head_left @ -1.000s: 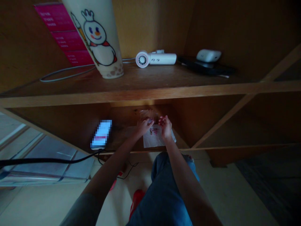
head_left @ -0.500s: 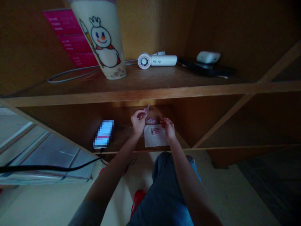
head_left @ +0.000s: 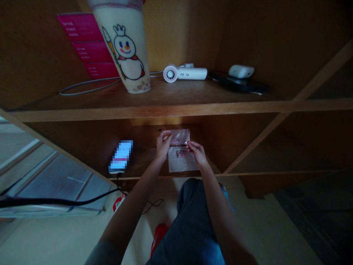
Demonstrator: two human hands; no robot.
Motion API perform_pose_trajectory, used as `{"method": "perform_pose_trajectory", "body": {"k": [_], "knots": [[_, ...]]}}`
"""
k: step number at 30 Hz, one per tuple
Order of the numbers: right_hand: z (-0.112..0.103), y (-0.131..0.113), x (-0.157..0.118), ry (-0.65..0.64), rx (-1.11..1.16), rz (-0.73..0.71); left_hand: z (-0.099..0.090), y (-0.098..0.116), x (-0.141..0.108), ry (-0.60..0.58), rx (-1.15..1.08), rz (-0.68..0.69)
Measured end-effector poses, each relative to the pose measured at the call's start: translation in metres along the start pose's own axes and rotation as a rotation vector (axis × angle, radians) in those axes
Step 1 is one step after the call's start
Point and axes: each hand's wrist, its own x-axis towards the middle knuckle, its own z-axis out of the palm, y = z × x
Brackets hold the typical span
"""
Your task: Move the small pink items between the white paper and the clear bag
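Inside the lower cubby, a clear bag (head_left: 181,135) is stretched between two bare hands, just above a white sheet (head_left: 174,165) that lies on the boards with small pinkish-red pieces (head_left: 181,154) on it. The left hand (head_left: 163,144) has the bag's left edge pinched between thumb and finger. The right hand (head_left: 197,151) has its fingertips drawn close together at the bag's lower right corner; from where I stand I can't tell whether they are closed on it. Off to the left lies a phone (head_left: 120,156), its screen lit, with a black cable (head_left: 82,202) running near its lower end. On the shelf (head_left: 176,95) above, a tall cup (head_left: 127,48) with a snowman on it stands in front of a pink card (head_left: 82,27); right of the cup are a white fan (head_left: 184,73) and a small white case (head_left: 241,71) resting on something black (head_left: 237,84).
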Motion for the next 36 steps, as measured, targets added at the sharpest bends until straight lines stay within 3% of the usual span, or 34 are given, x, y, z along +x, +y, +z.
{"method": "perform_pose_trajectory", "body": {"k": [4, 9, 11, 19, 28, 36], "knots": [[0.001, 0.001, -0.001, 0.011, 0.015, -0.119, 0.0, 0.016, -0.008, -0.035, 0.354, 0.168], [0.005, 0.001, -0.003, -0.023, 0.021, -0.148, 0.01, 0.036, -0.021, -0.382, 0.527, 0.16], [0.006, 0.0, -0.004, -0.065, 0.025, -0.126, 0.013, 0.039, -0.025, -0.445, 0.57, 0.198], [0.007, -0.003, -0.007, -0.141, 0.082, -0.082, 0.011, 0.031, -0.026, -0.493, 0.635, 0.234], [0.008, 0.002, -0.005, -0.096, 0.091, -0.047, 0.011, 0.03, -0.025, -0.57, 0.509, 0.168], [0.008, 0.001, -0.004, -0.049, -0.13, -0.123, 0.014, 0.035, -0.034, -0.51, 0.851, 0.203]]}}
